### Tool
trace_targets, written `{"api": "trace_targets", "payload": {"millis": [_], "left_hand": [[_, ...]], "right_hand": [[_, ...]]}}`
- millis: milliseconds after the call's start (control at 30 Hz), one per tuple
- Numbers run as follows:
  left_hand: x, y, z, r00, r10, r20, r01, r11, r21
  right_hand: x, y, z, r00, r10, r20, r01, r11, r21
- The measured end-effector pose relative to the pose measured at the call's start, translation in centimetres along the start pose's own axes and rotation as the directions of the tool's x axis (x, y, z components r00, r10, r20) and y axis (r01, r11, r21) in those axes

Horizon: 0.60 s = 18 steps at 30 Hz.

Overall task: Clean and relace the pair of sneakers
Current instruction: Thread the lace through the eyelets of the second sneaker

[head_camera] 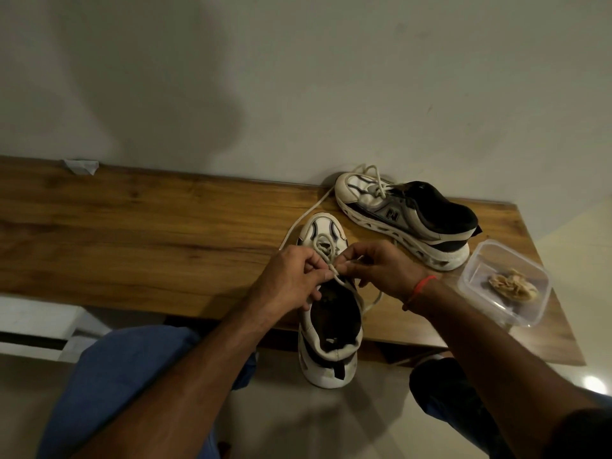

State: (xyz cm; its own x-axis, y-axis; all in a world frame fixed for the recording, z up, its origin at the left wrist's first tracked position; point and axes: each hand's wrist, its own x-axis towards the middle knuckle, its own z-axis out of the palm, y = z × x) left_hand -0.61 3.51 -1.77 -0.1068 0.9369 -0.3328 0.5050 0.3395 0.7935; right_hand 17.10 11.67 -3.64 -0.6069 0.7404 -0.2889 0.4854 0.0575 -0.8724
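A white and black sneaker [326, 329] lies on the wooden table [132, 233], its toe pointing away and its heel hanging over the near edge. My left hand [291, 276] and my right hand [381, 266] meet over its tongue, and each pinches a strand of the off-white lace [323, 253] near the lower eyelets. One long lace end trails off to the left and toward the wall. The second sneaker [407, 217] lies on its side at the back right with a loose lace on its toe.
A clear plastic container [503, 283] holding a crumpled beige cloth stands at the table's right end. A scrap of tape [81, 166] sticks to the wall at the far left. The wall runs right behind the table. My knees sit below the near edge.
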Motion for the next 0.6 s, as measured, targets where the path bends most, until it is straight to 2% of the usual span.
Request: {"api": "trace_targets", "payload": {"millis": [133,233,267,333,433,600], "left_hand": [[0.2,0.2,-1.7,0.993,-0.071,0.098,0.067,0.997,0.045],[0.1,0.0,-3.4,0.987,-0.145,0.068,0.144,0.989,0.021],[0.1,0.0,-3.7,0.986,-0.164,0.029,0.165,0.985,-0.041],[0.1,0.2,-4.2,0.979,-0.203,-0.037,0.185,0.943,-0.276],[0.1,0.9,-4.6,0.962,-0.263,-0.075,0.152,0.741,-0.654],[0.6,0.9,-5.9,0.912,-0.374,-0.169,-0.036,0.337,-0.941]], "right_hand": [[0.0,-0.2,-0.8,1.000,-0.009,0.011,0.009,1.000,-0.021],[0.0,-0.1,-1.0,1.000,-0.014,0.006,0.014,0.999,-0.030],[0.0,-0.1,-1.0,1.000,-0.012,0.005,0.013,0.999,-0.033],[0.0,-0.1,-1.1,1.000,-0.011,0.006,0.012,1.000,-0.022],[0.0,-0.1,-1.1,1.000,-0.011,0.010,0.011,1.000,-0.007],[0.0,0.0,-1.3,0.999,-0.023,0.026,0.022,0.999,0.035]]}}
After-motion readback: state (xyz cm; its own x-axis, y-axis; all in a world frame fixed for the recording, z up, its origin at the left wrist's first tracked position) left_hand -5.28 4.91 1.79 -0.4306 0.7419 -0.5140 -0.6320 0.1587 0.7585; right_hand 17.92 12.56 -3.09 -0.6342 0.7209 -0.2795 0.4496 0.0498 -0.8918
